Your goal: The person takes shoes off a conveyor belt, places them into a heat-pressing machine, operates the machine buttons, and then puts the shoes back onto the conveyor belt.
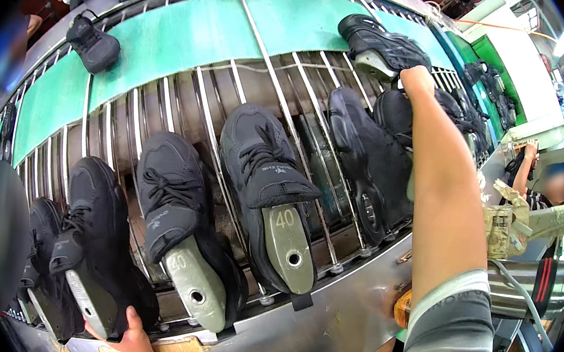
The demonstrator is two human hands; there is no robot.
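Observation:
Black lace-up sneakers lie on a metal roller conveyor, several with grey-green shoe lasts showing at the heel. At the lower left, my left hand (128, 342) is closed around the heel end of a black sneaker (94, 216), thumb on one side and fingertips on the other. My right arm stretches to the far right, where my right hand (416, 80) is closed at the heel of another sneaker (387, 44) with a pale last; part of its grip is hidden. Between my hands lie a sneaker (169, 179), a larger-looking sneaker (257, 150) and a sneaker tipped on its side (364, 156).
A green belt strip (194, 31) runs along the far side of the rollers (202, 95). One small black shoe (93, 45) sits on it at the far left. A metal edge (323, 320) borders the conveyor near me. Other people are beyond the conveyor and at right.

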